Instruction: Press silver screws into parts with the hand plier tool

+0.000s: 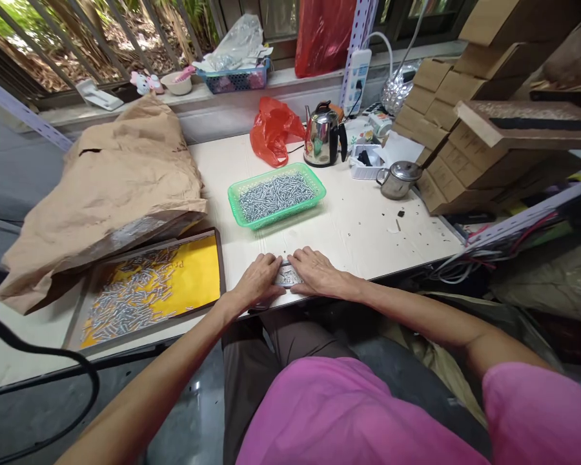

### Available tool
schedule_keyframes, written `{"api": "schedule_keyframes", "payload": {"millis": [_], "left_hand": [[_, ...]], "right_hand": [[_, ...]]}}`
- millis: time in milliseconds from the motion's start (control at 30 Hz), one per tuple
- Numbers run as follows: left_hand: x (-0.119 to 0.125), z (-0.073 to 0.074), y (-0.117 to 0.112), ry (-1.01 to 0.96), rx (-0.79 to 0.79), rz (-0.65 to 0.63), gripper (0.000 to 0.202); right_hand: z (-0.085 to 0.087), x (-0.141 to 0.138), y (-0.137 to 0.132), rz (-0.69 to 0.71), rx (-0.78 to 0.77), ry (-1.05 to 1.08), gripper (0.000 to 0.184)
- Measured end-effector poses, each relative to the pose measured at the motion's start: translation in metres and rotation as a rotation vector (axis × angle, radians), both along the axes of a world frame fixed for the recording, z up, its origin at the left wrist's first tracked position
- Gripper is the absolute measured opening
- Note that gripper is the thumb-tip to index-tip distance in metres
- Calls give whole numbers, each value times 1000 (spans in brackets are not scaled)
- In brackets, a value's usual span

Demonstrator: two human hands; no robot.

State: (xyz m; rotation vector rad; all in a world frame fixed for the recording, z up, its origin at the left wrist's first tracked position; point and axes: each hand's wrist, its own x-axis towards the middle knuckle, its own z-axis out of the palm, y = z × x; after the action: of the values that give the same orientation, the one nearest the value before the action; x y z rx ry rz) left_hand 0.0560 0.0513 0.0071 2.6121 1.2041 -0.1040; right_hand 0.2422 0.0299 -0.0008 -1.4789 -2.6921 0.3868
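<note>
At the front edge of the table, a small flat silvery rectangular piece (287, 276) lies between my hands; its exact kind is not clear. Its left end is gripped by my left hand (259, 279), fingers curled over it. My right hand (317, 271) is closed on the opposite end, thumb toward me. Just beyond stands a green plastic basket (249, 221) filled with small shiny metal pins (277, 194). To the left is a dark-rimmed tray (219, 258) with a yellow bottom, where many similar metal pins (130, 297) are scattered.
A large brown paper bag (126, 155) rests behind the tray. Toward the back are a red plastic bag (274, 132), a steel kettle (322, 135), a white basket (365, 163) and a lidded metal cup (399, 181). Cardboard boxes (465, 129) are stacked at right; small bits dot the tabletop.
</note>
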Motion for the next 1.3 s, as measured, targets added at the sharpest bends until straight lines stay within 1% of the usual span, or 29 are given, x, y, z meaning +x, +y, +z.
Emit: {"api": "schedule_keyframes", "payload": {"millis": [67, 167, 267, 367, 533, 633, 700, 767, 833, 900, 967, 1067, 1167, 1200, 1233, 1300], "left_hand": [[-1, -3, 6, -17, -15, 12, 54], [-1, -11, 11, -92, -15, 77, 44], [0, -19, 11, -136, 3, 126, 34], [2, -24, 8, -162, 24, 156, 24], [4, -23, 5, -192, 31, 181, 14], [4, -19, 2, -170, 31, 196, 17], [5, -18, -5, -163, 40, 212, 25], [7, -19, -20, -194, 81, 240, 32], [12, -25, -39, -258, 140, 259, 35], [19, -32, -59, -312, 169, 238, 36], [26, -38, -74, -330, 151, 199, 39], [32, -43, -84, -335, 121, 171, 45], [33, -43, -86, -345, 119, 170, 47], [33, -42, -86, -349, 125, 171, 48], [32, -43, -86, -354, 133, 171, 50], [31, -45, -88, -363, 139, 175, 52]], "right_hand": [[5, -1, 3, -13, -10, -16, 49], [11, -2, 13, 16, -37, -48, 36], [13, -2, 24, 66, -47, -87, 27], [10, -3, 32, 109, -49, -102, 19], [7, -3, 33, 129, -73, -102, 14], [6, 2, 35, 137, -34, -70, 19], [5, 9, 39, 172, -26, -42, 32], [5, 16, 44, 216, -61, -5, 42], [3, 21, 49, 207, -65, 44, 39], [-1, 22, 53, 131, -6, 68, 32], [-6, 19, 58, 65, 55, 42, 23], [-9, 9, 66, 38, 101, -10, 18], [1, -6, 71, -14, 146, -63, 17], [6, -13, 69, 9, 157, -73, 17], [10, -22, 65, 72, 159, -76, 17], [18, -41, 53, 291, 147, -61, 17]]}}
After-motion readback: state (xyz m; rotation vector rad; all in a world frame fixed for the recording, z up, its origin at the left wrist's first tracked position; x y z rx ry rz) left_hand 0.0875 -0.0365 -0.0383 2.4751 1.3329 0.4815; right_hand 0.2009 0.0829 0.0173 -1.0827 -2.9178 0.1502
